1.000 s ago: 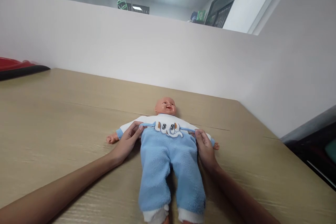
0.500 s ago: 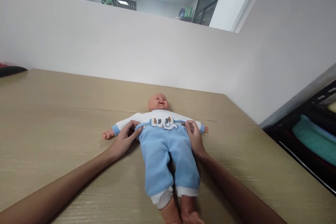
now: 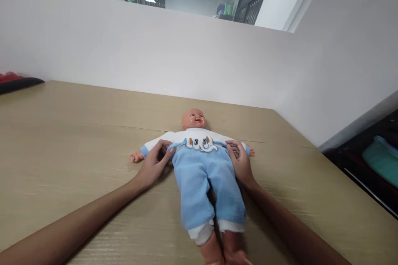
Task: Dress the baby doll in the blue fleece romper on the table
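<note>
A baby doll lies on its back on the table, head away from me and arms spread. It wears a white top with blue cuffs, and fluffy blue trousers with white ankle cuffs. An elephant face patch sits at the middle of the waist. My left hand pinches the blue waistband at the left side, thumb and fingers closed on it. At the right side, my right hand has its fingers curled on the same waistband. Part of its thumb is hidden.
The wooden table ends at a white partition wall. A black rack with a teal item stands beyond the right edge. At the far left lie a black object and something red.
The camera view has shifted slightly, so the doll and both hands sit further right in the picture. Both hands stay at the waistband, with little visible movement against the doll.
</note>
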`<state>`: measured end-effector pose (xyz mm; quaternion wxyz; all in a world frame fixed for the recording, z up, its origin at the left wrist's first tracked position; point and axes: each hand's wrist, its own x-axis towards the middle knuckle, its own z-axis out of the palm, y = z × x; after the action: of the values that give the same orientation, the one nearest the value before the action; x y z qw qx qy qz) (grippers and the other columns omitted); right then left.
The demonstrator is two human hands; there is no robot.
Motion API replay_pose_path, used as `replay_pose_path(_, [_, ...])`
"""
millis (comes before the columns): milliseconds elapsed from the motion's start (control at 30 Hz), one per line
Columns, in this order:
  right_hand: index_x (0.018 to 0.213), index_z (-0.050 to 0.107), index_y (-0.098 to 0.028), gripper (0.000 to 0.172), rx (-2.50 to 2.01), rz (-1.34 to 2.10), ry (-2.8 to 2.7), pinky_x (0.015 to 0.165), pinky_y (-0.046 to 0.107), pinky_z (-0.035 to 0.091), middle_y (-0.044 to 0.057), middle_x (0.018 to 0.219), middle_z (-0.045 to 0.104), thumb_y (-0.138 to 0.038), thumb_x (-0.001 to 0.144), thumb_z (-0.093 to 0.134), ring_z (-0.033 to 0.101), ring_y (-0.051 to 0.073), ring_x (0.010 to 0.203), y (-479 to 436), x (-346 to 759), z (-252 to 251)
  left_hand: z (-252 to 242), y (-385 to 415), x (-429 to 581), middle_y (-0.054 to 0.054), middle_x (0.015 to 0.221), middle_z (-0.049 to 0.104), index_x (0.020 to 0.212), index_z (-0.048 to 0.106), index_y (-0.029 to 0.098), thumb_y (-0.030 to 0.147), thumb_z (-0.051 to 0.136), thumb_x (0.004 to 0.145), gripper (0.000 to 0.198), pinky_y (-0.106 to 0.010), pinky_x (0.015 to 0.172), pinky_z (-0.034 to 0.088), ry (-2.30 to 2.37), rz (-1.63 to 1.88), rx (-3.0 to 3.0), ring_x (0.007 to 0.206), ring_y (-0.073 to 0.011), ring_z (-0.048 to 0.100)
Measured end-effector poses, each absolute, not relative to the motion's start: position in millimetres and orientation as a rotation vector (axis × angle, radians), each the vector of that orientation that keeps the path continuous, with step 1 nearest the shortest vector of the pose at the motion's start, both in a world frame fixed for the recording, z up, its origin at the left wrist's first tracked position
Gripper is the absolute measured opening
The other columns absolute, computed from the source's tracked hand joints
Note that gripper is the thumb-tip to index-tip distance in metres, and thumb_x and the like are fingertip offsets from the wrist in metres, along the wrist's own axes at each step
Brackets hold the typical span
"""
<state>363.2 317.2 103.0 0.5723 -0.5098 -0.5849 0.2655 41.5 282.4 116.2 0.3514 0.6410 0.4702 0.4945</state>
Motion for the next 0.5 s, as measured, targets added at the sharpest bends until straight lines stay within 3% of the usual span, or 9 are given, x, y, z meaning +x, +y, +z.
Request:
replay_pose_path(167, [0.111, 0.069, -0.026, 0.017, -1.160, 0.150, -1.694, 0.099, 0.050, 0.050, 0.011, 0.113, 0.072, -0.033, 0.097, 0.062, 0.064, 0.031, 0.105, 328, 348, 154, 122, 273, 47, 0.000, 0.091, 0.060, 0.104, 0.061, 0.021, 0.046, 0.063, 0.102, 0.024, -0.031, 0.076, 0.043, 1.205, 1.297, 1.734, 0.081, -0.0187, 0.054])
replay_pose_path(333, [0.108, 0.069, -0.023, 0.013, -0.858, 0.233, -2.262, 0.102, 0.045, 0.048, 0.010, 0.116, 0.075, -0.026, 0.100, 0.060, 0.065, 0.029, 0.111, 373, 278, 212, 121, 269, 48, -0.001, 0.091, 0.063, 0.101, 0.062, 0.022, 0.044, 0.064, 0.101, 0.022, -0.032, 0.077, 0.045, 1.168, 1.322, 1.774, 0.082, -0.0194, 0.056])
replay_pose_path(400, [0.111, 0.069, -0.021, 0.015, -0.758, 0.264, -2.521, 0.104, 0.044, 0.047, 0.010, 0.117, 0.076, -0.024, 0.098, 0.063, 0.065, 0.028, 0.114, 391, 239, 217, 119, 269, 48, -0.001, 0.088, 0.061, 0.100, 0.061, 0.023, 0.044, 0.063, 0.101, 0.022, -0.031, 0.076, 0.044, 1.166, 1.329, 1.770, 0.080, -0.0192, 0.055])
replay_pose_path(500, [0.124, 0.067, -0.016, 0.038, -0.514, 0.156, -2.959, 0.108, 0.046, 0.045, 0.018, 0.133, 0.073, -0.024, 0.088, 0.077, 0.064, 0.033, 0.125, 407, 182, 206, 116, 269, 48, 0.000, 0.085, 0.058, 0.097, 0.059, 0.023, 0.043, 0.061, 0.103, 0.021, -0.031, 0.073, 0.043, 1.173, 1.352, 1.806, 0.077, -0.0187, 0.052])
